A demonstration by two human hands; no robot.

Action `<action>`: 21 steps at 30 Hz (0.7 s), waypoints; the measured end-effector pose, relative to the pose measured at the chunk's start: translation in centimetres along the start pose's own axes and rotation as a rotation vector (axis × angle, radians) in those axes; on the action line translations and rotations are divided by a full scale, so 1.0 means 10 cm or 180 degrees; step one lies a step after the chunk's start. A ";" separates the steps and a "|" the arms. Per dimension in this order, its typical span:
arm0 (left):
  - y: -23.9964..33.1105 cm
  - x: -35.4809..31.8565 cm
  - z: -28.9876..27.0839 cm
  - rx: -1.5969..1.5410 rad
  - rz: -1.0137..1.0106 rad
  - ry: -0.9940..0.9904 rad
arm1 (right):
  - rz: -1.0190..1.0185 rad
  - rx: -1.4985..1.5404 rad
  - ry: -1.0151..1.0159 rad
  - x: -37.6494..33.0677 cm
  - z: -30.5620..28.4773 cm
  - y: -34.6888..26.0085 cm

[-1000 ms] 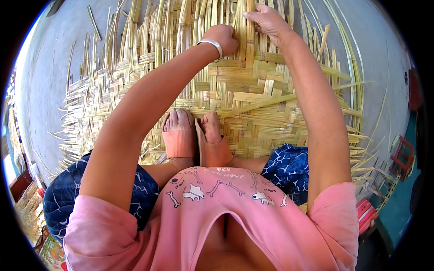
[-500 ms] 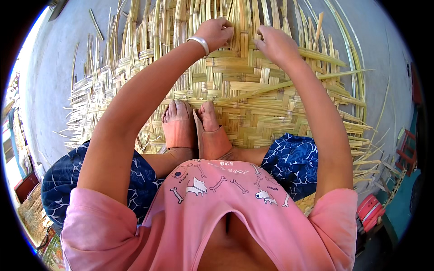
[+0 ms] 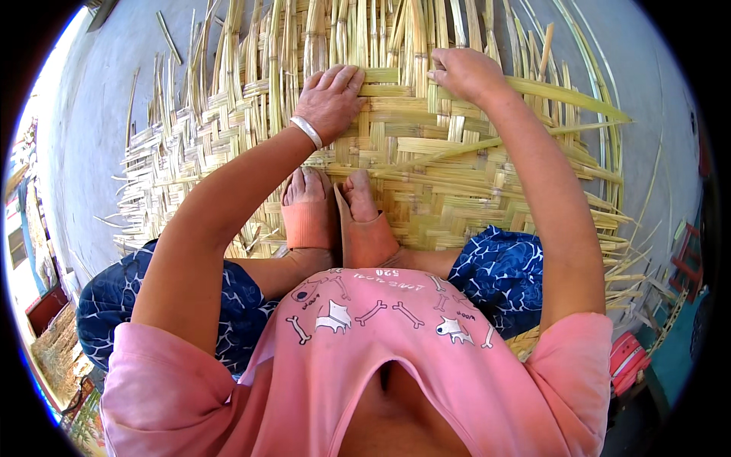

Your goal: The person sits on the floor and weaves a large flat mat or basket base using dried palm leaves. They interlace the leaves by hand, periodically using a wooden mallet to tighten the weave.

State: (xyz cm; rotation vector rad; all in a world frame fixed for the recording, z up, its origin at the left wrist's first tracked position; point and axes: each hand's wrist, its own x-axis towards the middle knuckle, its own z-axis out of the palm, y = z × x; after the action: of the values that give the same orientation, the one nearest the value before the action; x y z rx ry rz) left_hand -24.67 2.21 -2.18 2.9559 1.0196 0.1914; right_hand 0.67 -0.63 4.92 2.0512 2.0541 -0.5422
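A half-woven mat (image 3: 434, 194) of flat, yellow-green split-cane strips lies on the ground ahead of my feet. My left hand (image 3: 331, 100), with a pale bracelet at its wrist, lies flat on the weave with fingers stretched out. To its right, my right hand (image 3: 468, 75) is closed, thumb and forefinger pinching a cane strip; the pinched part is mostly hidden. A wide green crosswise strip (image 3: 563, 95) runs out from under the right hand beyond the mat's right side. Upright loose strips (image 3: 312, 38) fan out from the far edge.
My feet in orange sandals (image 3: 308, 222) rest on the mat's near part. Grey floor (image 3: 91, 114) surrounds it. Loose long strips lie at the right. A pink-red bag (image 3: 628, 362) and a red wooden stool (image 3: 687, 263) stand at the right rim.
My left hand has moved left and nearer, from closed fingers at the upright strips to lying flat on the weave. The right hand stays in nearly the same place, its fingers now closer together.
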 end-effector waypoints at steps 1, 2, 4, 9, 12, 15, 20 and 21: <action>0.01 0.00 0.01 0.0012 0.0008 -0.0036 | -0.0005 -0.0014 -0.0028 -0.01 -0.01 -0.02; 0.01 0.00 0.00 -0.0036 0.0034 -0.0025 | -0.0008 -0.0028 -0.0055 -0.01 -0.01 -0.03; 0.01 -0.03 -0.02 -0.0058 0.0045 -0.0003 | 0.0003 0.0083 -0.0041 -0.06 0.01 -0.07; 0.00 0.00 -0.01 0.0125 0.0245 0.0081 | 0.0023 0.0149 0.0290 -0.06 0.20 0.02; -0.05 0.11 -0.12 0.0127 0.0422 -0.0371 | 0.0032 0.0005 0.0434 -0.16 0.15 0.01; -0.01 0.36 -0.38 0.0308 0.0412 -0.1053 | -0.0005 -0.0052 0.1015 -0.39 0.22 0.13; 0.60 0.64 -0.34 -0.0774 0.0201 -0.0525 | 0.0582 0.1123 0.1548 -0.96 0.29 0.47; 0.75 0.68 -0.37 -0.0975 0.0127 -0.0551 | 0.0799 0.1475 0.1464 -1.06 0.30 0.53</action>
State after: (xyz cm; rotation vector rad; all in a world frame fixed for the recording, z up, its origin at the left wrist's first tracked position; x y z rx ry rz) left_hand -15.16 0.38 2.64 2.6631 0.8271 0.0812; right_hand 5.81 -11.73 5.61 2.8892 1.9755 -0.5853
